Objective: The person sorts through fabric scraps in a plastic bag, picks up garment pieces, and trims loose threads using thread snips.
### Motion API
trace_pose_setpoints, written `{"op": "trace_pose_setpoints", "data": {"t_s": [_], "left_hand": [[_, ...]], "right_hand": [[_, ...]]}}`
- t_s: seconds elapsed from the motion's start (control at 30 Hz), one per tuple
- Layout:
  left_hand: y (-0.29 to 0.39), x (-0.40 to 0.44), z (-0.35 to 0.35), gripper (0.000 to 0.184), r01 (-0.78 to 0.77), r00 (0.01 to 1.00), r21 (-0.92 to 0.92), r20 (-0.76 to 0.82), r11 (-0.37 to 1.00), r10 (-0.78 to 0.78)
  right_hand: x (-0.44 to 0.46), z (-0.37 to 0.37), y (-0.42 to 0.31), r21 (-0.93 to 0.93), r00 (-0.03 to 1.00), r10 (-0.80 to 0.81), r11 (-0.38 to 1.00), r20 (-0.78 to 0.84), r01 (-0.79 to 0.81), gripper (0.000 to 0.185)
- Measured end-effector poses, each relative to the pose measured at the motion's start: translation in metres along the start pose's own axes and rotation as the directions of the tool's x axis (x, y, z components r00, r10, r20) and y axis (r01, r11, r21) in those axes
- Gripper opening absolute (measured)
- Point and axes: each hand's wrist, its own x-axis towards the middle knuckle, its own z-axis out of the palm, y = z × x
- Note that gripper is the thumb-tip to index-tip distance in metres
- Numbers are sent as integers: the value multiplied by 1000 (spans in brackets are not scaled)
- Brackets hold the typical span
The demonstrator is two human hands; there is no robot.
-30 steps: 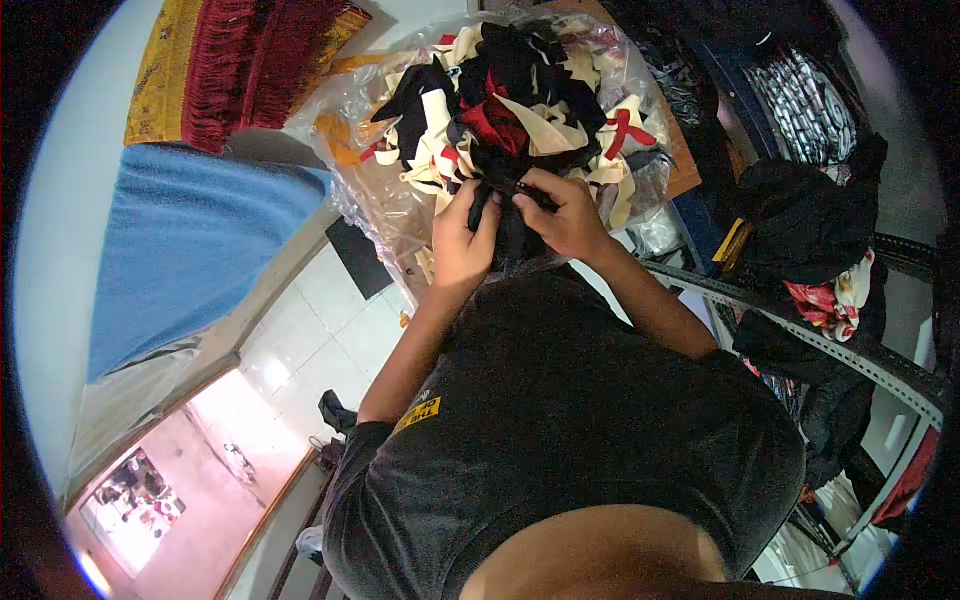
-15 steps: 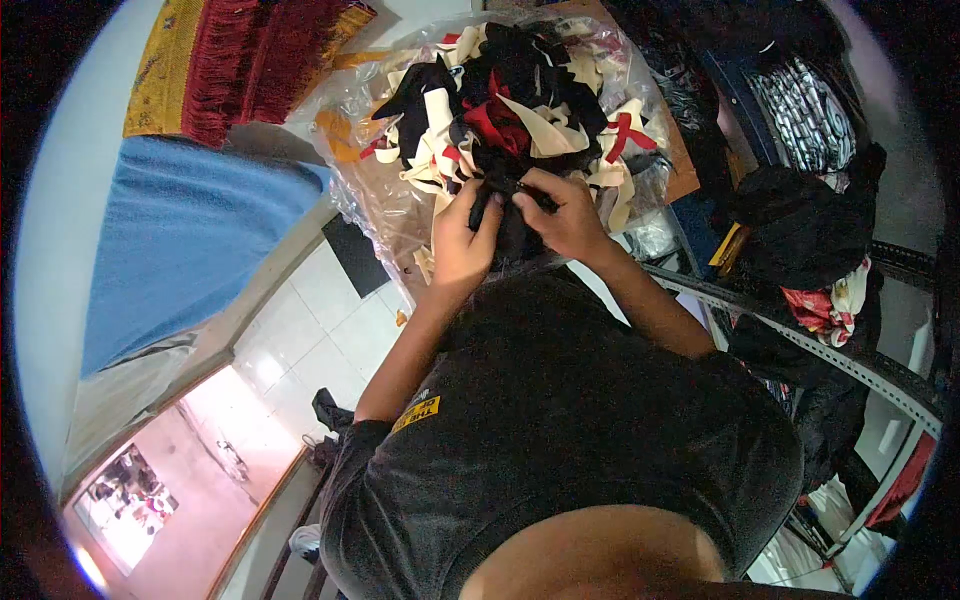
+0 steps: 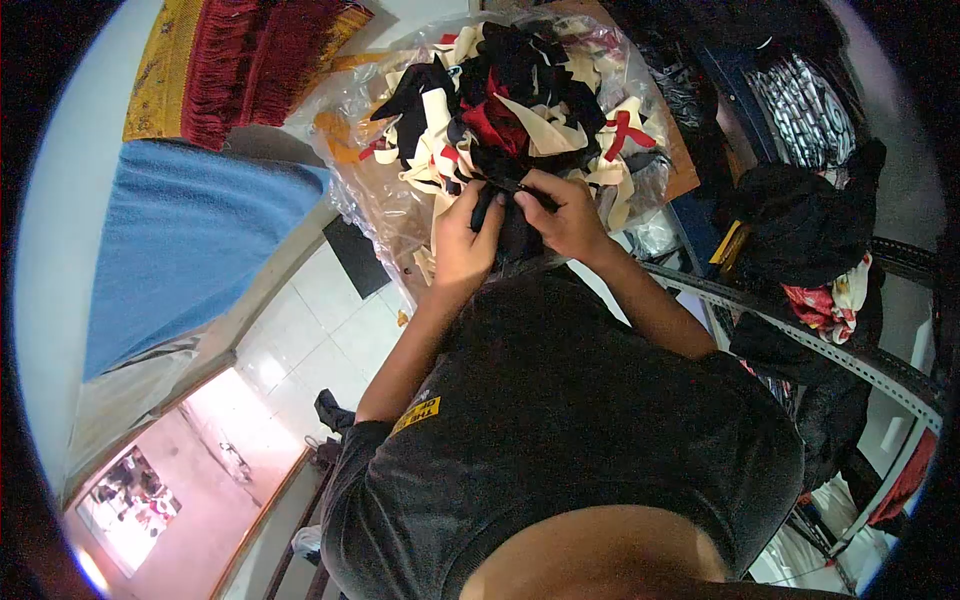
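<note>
The left hand (image 3: 466, 238) and right hand (image 3: 568, 222) pinch black cloth (image 3: 514, 236) between their fingers. It looks light, soft and limp, best held near its edges.

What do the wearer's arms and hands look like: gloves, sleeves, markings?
Left hand and right hand: bare, no gloves, watch or bracelet visible. Sleeves are short and dark, part of a dark shirt with a small yellow marking, dark lettering on it, near the left sleeve.
</note>
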Motion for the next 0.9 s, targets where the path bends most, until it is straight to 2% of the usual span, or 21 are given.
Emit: {"op": "trace_pose_setpoints", "data": {"t_s": [0.2, 0.27, 0.47, 0.6, 0.9], "left_hand": [[0, -2, 1, 20, 15, 1000, 17, 22, 1000, -15], [-3, -3, 1, 21, 15, 999, 5, 30, 1000, -15], [-5, -4, 1, 22, 16, 999, 23, 42, 1000, -16], [-1, -4, 0, 23, 28, 998, 24, 59, 999, -30], [3, -5, 2, 22, 0, 999, 0, 46, 1000, 0]], "right_hand": [[-2, 0, -1, -37, 999, 38, 999, 11, -37, 22], [-2, 2, -1, -25, 1000, -19, 1000, -24, 19, 19], [-3, 1, 2, 15, 1000, -3, 1000, 28, 3, 19], [-3, 0, -4, 4, 1000, -30, 1000, -8, 30, 20], [-6, -4, -4, -13, 999, 37, 999, 21, -36, 24]]}}
